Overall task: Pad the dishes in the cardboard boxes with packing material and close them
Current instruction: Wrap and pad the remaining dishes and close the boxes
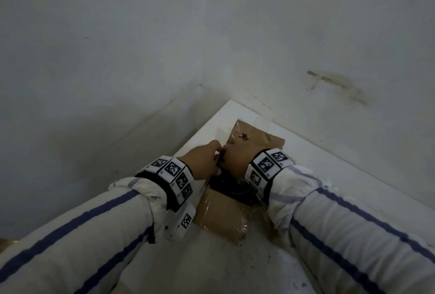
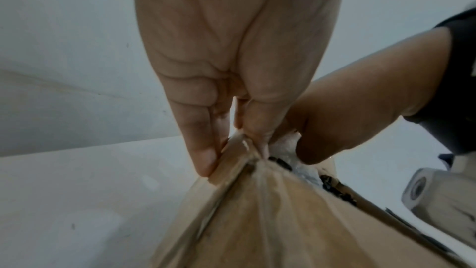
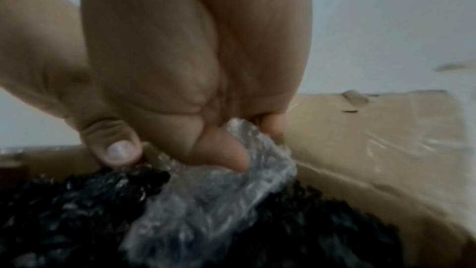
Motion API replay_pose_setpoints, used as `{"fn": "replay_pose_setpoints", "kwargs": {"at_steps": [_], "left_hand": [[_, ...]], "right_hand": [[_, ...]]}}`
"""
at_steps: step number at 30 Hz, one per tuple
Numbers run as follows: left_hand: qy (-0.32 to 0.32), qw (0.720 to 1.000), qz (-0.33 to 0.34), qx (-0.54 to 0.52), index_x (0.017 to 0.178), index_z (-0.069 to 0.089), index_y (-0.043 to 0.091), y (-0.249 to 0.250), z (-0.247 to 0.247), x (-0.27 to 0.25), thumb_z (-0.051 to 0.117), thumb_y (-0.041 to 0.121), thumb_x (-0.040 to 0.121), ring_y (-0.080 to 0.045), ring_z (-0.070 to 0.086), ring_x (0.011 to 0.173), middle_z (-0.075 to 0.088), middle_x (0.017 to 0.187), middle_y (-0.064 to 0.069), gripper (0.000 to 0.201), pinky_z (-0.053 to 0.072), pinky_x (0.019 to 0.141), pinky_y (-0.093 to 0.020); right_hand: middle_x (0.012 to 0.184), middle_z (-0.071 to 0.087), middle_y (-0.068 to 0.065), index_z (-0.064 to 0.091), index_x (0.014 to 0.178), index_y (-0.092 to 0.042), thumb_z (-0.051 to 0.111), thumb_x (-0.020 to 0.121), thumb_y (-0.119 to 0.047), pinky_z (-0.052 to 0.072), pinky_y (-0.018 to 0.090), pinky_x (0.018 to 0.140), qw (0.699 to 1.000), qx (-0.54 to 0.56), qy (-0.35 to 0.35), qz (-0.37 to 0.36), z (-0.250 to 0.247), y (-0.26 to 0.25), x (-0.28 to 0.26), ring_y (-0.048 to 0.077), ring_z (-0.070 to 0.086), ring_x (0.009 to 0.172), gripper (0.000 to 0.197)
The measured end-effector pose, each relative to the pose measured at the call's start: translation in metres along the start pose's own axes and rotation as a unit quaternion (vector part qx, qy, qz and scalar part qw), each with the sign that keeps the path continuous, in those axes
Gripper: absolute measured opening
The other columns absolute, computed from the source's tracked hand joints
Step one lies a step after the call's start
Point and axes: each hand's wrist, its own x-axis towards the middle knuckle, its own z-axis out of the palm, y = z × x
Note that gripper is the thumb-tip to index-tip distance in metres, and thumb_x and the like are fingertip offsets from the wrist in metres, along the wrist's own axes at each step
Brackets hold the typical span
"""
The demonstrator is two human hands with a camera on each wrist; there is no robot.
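Pinching the rim of the cardboard box (image 1: 221, 211) on the white table (image 1: 329, 152), my left hand (image 1: 204, 161) steadies its flap. My right hand (image 1: 235, 159) grips clear bubble wrap (image 3: 206, 191) inside it, over black padding (image 3: 64, 211).

Dark padding (image 3: 77, 211) hides the dishes in the cardboard box (image 3: 373, 140); right-wrist view is blurred.

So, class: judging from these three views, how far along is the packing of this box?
Done: black padding already fills the cardboard box. In hand: the right hand pushes clear bubble wrap in, while the left hand pinches a flap. Left: the far flap is still open, so closing remains.
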Motion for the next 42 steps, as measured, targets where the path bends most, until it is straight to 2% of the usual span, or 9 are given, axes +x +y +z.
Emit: {"fn": "replay_pose_setpoints", "kwargs": {"at_steps": [6,11,14,19,23,26,35,40,42], "left_hand": [[0.002,1.0,0.009,-0.004,0.129,0.038,0.015,0.002,0.001,-0.002,0.07,0.012,0.081,-0.024,0.058,0.097,0.059,0.119,-0.011,0.058,0.044,0.074,-0.027],[-0.001,1.0,0.011,-0.001,0.131,0.036,0.015,0.005,0.001,-0.003,0.068,0.011,0.082,-0.026,0.059,0.096,0.059,0.119,-0.013,0.059,0.045,0.073,-0.028],[-0.004,1.0,0.008,-0.004,0.134,0.034,0.016,0.004,0.0,-0.004,0.068,0.011,0.082,-0.027,0.059,0.102,0.058,0.121,-0.013,0.062,0.045,0.073,-0.028],[-0.002,1.0,0.01,0.002,0.135,0.033,0.017,0.002,-0.001,-0.003,0.069,0.012,0.082,-0.026,0.058,0.103,0.058,0.122,-0.011,0.064,0.042,0.073,-0.026],[0.0,1.0,0.016,0.02,0.135,0.033,0.015,0.003,0.0,-0.002,0.069,0.013,0.082,-0.026,0.058,0.103,0.06,0.122,-0.01,0.065,0.039,0.073,-0.025],[0.002,1.0,0.018,0.022,0.135,0.033,0.016,0.003,0.0,-0.002,0.07,0.014,0.081,-0.025,0.058,0.104,0.06,0.121,-0.009,0.065,0.039,0.073,-0.025],[0.006,0.997,0.04,0.064,0.134,0.031,0.014,0.009,0.003,-0.004,0.061,0.006,0.084,-0.031,0.059,0.096,0.062,0.109,-0.019,0.059,0.039,0.067,-0.027],[0.008,0.998,0.017,0.058,0.132,0.033,0.009,0.005,0.003,0.001,0.066,0.012,0.082,-0.031,0.058,0.104,0.061,0.115,-0.018,0.061,0.043,0.076,-0.03],[0.007,0.999,-0.002,0.04,0.137,0.032,0.009,0.003,0.002,0.001,0.069,0.015,0.081,-0.028,0.056,0.111,0.058,0.124,-0.013,0.067,0.045,0.084,-0.03]], "right_hand": [[0.126,0.052,0.009,0.052,0.125,-0.011,0.079,0.071,-0.022,0.047,0.035,0.095,0.974,0.179,0.139,-0.003,0.017,0.013,-0.02,0.027,0.056,0.112,0.061],[0.115,0.054,0.008,0.055,0.115,-0.013,0.064,0.084,-0.023,0.043,0.031,0.077,0.949,0.191,0.249,0.031,0.018,0.014,-0.034,0.026,0.059,0.103,0.034],[0.112,0.062,0.009,0.059,0.115,-0.009,0.055,0.089,-0.017,0.041,0.027,0.074,0.959,0.186,0.212,0.019,0.009,0.012,-0.029,0.025,0.061,0.102,0.027],[0.119,0.063,0.008,0.058,0.124,-0.009,0.043,0.096,-0.026,0.045,0.03,0.09,0.988,0.113,0.104,-0.031,-0.003,0.012,-0.029,0.024,0.061,0.108,0.036],[0.129,0.056,0.01,0.049,0.134,-0.01,0.055,0.093,-0.024,0.043,0.033,0.094,0.997,0.059,0.021,-0.05,-0.01,0.017,-0.03,0.028,0.054,0.118,0.044],[0.128,0.056,0.016,0.051,0.132,-0.01,0.053,0.092,-0.017,0.045,0.04,0.093,0.992,0.119,0.013,-0.043,-0.01,0.019,-0.029,0.034,0.054,0.117,0.04],[0.13,0.055,0.015,0.05,0.132,-0.011,0.053,0.092,-0.016,0.044,0.038,0.093,0.985,0.167,0.005,-0.03,-0.005,0.021,-0.035,0.033,0.053,0.119,0.04],[0.135,0.052,0.006,0.054,0.13,-0.013,0.05,0.091,-0.006,0.038,0.023,0.093,0.974,0.213,0.057,-0.043,-0.013,0.035,-0.049,0.022,0.05,0.122,0.039],[0.141,0.047,0.004,0.048,0.137,-0.016,0.051,0.094,-0.011,0.035,0.023,0.099,0.981,0.186,0.026,-0.053,-0.011,0.03,-0.051,0.021,0.046,0.126,0.044]]}}
